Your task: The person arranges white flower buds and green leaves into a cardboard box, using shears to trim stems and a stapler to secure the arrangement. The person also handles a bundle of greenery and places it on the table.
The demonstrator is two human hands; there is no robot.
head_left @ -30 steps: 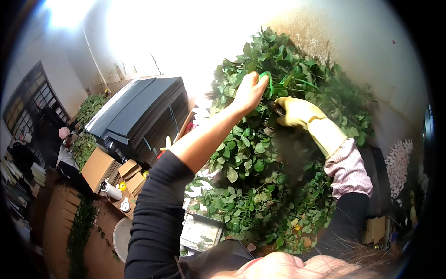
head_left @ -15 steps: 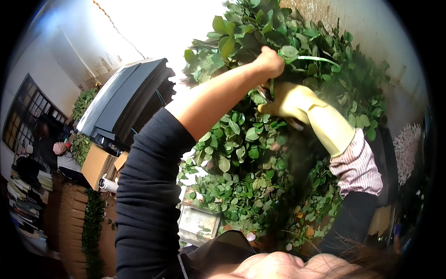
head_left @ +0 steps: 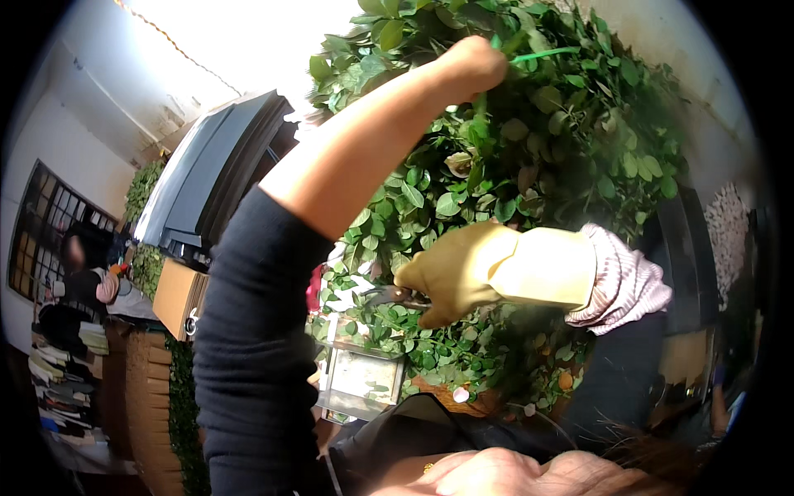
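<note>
My bare left hand [head_left: 478, 68] is closed at the top of a thick bundle of leafy green stems [head_left: 562, 124]. A thin bright green strip [head_left: 544, 55] sticks out to the right of the fist and also runs down below it. My right hand [head_left: 459, 269], in a long yellow rubber glove, is closed lower down, in front of the leaves. Dark pruning shears [head_left: 387, 294] point left from its fingers; most of their handles are hidden by the glove.
Loose leaves cover the table [head_left: 463, 401] below. A pale-topped box [head_left: 360, 376] stands at its near left. Dark grey stacked sheets [head_left: 219, 165] and a cardboard box [head_left: 178, 298] are farther left. Another person [head_left: 91, 285] is at the far left.
My right hand has moved down and left with the shears, away from my left hand. My left hand has risen slightly with the green strip.
</note>
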